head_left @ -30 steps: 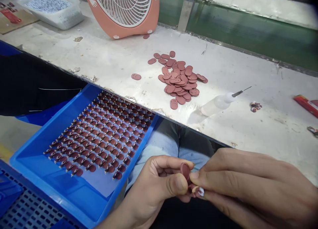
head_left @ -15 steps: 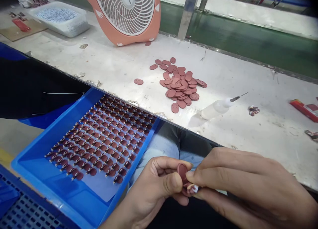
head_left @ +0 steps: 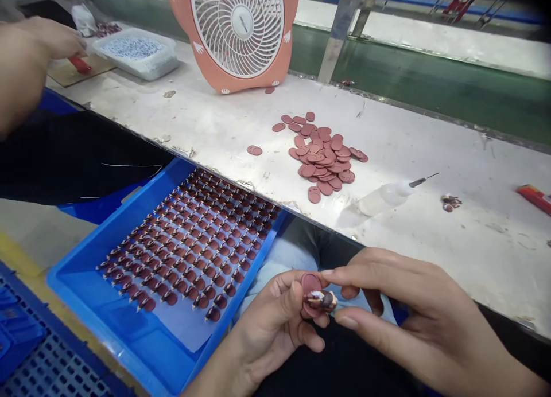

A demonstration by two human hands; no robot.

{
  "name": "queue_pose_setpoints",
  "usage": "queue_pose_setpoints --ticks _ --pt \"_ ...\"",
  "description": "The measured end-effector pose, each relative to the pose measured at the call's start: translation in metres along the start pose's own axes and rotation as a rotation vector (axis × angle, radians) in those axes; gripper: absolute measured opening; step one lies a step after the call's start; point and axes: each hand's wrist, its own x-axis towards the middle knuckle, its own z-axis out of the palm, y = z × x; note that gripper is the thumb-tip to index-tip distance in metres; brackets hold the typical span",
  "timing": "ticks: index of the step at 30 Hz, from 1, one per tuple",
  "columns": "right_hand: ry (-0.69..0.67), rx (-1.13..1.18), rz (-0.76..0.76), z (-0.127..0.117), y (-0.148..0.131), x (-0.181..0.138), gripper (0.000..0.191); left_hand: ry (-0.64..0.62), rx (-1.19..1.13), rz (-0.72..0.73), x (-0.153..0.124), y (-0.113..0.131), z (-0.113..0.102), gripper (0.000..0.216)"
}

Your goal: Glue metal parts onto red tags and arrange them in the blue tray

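Note:
In my left hand (head_left: 275,314) a small figurine with a reddish-brown oval base (head_left: 310,283) is pinched between thumb and fingers. A tiny dark, white and tan figure (head_left: 323,299) sits across that base. My right hand (head_left: 413,305) is just to its right, thumb and index finger spread apart. Its index fingertip is at the upper edge of the base; whether it touches I cannot tell. On the bench ahead lies a loose pile of reddish-brown oval pieces (head_left: 322,156). A translucent squeeze bottle with a needle tip (head_left: 385,198) lies to the right of the pile.
A blue tray (head_left: 77,288) at my left carries rows of similar figurines (head_left: 185,242). An orange fan (head_left: 241,35) stands on the bench. Small figure parts (head_left: 450,202) lie beyond the bottle. Another person's hand (head_left: 47,38) is over a board, near a white basket (head_left: 146,67).
My right thumb and index finger have parted from the figurine, which is turned so the small figure faces up more. The other person's hand has come into view at upper left.

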Motion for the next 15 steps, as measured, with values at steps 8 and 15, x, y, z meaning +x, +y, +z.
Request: queue_pose_setpoints --ticks 8,15 --pt "0.009 0.065 0.000 0.012 0.005 0.003 0.021 -0.039 0.068 0.023 0.001 0.003 0.001 0.039" --pt "0.307 -0.312 -0.163 0.037 0.016 0.002 0.020 0.381 0.264 0.380 -0.002 0.001 0.003 0.044"
